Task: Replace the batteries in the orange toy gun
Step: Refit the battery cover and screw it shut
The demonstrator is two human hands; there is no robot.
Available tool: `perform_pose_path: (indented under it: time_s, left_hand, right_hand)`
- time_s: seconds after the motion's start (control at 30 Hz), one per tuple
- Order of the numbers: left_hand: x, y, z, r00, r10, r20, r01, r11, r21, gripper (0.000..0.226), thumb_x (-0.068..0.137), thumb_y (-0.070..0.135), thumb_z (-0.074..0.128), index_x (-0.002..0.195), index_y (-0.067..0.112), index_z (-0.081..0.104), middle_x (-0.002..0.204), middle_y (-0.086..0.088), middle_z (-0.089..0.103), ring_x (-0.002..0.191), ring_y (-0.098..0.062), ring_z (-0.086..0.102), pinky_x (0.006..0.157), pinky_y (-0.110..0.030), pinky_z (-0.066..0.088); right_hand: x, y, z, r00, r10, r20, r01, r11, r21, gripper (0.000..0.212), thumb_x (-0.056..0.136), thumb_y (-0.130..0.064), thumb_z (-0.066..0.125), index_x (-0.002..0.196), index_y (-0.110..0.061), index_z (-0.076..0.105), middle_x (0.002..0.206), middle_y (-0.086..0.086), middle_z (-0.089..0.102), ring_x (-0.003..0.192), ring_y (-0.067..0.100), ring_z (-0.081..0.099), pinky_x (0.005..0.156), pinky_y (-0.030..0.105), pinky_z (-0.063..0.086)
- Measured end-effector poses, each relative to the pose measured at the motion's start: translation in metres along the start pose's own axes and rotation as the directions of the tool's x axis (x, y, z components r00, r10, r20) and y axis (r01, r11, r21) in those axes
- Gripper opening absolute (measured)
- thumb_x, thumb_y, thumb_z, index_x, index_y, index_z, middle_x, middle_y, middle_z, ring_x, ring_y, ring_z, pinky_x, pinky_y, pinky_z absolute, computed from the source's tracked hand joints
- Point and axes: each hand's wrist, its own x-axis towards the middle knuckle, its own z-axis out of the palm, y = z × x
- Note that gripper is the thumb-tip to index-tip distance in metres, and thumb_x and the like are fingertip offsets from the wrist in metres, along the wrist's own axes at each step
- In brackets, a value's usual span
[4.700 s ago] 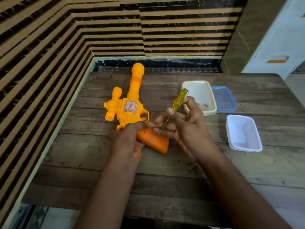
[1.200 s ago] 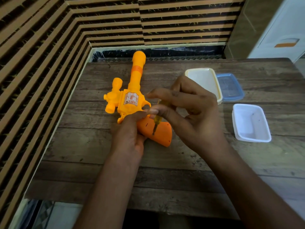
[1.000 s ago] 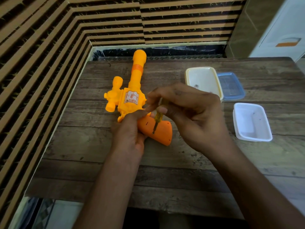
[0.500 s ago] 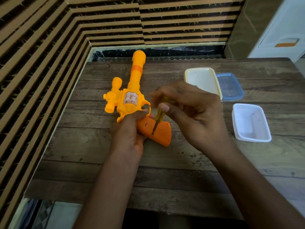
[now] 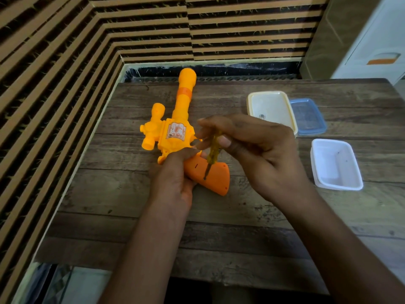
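The orange toy gun (image 5: 175, 134) lies flat on the wooden table (image 5: 109, 194), barrel pointing away from me, darker orange grip (image 5: 215, 178) toward me. My left hand (image 5: 173, 178) presses down where the body meets the grip. My right hand (image 5: 258, 150) is curled over a yellow-handled screwdriver (image 5: 213, 150), held nearly upright. Its tip rests on the side of the grip. Most of the handle is hidden under my fingers.
A cream container (image 5: 271, 108) with a small item inside stands at the back right, a blue lid (image 5: 309, 116) beside it. A white tub (image 5: 335, 164) sits nearer on the right. A striped wall borders the table's left and back.
My right hand has shifted from a low slanted hold on the screwdriver to a grip from above, fingers turning on the handle. Gun and left hand have stayed put.
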Motion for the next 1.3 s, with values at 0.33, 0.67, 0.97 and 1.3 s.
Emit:
perform_pose_path:
  time_s: [0.33,0.67,0.97,1.3]
  left_hand:
    - [0.003,-0.001,-0.002,1.0,0.008,0.014,-0.008,1.0,-0.006,0.027,0.087,0.001,0.074,0.109,0.017,0.076,0.108,-0.011,0.081,0.094,-0.025,0.076,0.086,-0.048,0.062]
    - [0.005,-0.003,-0.002,1.0,0.025,0.007,-0.025,0.999,-0.028,0.029,0.087,-0.003,0.069,0.108,0.016,0.073,0.114,-0.015,0.079,0.094,-0.026,0.075,0.084,-0.047,0.061]
    - [0.011,-0.005,-0.005,1.0,0.023,-0.001,-0.023,1.0,-0.011,0.034,0.084,-0.001,0.073,0.114,0.015,0.075,0.111,-0.014,0.079,0.09,-0.024,0.076,0.066,-0.038,0.064]
    - [0.011,-0.003,-0.003,1.0,-0.002,0.0,0.002,0.999,-0.033,0.03,0.087,-0.003,0.069,0.111,0.015,0.073,0.101,-0.011,0.078,0.077,-0.02,0.076,0.06,-0.034,0.063]
  right_hand:
    - [0.0,-0.001,0.0,0.998,0.019,-0.052,-0.019,1.0,0.004,0.024,0.102,-0.008,0.06,0.122,-0.002,0.073,0.102,0.008,0.074,0.096,0.019,0.072,0.082,0.039,0.058]
    - [0.001,-0.001,0.005,0.991,0.085,-0.106,-0.08,0.996,0.046,0.021,0.096,-0.008,0.07,0.117,-0.008,0.074,0.098,0.007,0.078,0.092,0.023,0.077,0.077,0.051,0.06]
    - [0.001,0.001,-0.001,0.998,0.049,-0.045,-0.049,0.999,0.016,0.022,0.098,0.004,0.064,0.119,0.003,0.073,0.104,0.015,0.074,0.097,0.022,0.075,0.083,0.042,0.06]
    - [-0.002,-0.002,-0.002,0.996,0.089,0.028,-0.092,0.989,0.117,0.031,0.099,0.007,0.057,0.127,-0.002,0.068,0.117,0.014,0.074,0.113,0.022,0.072,0.096,0.048,0.059]
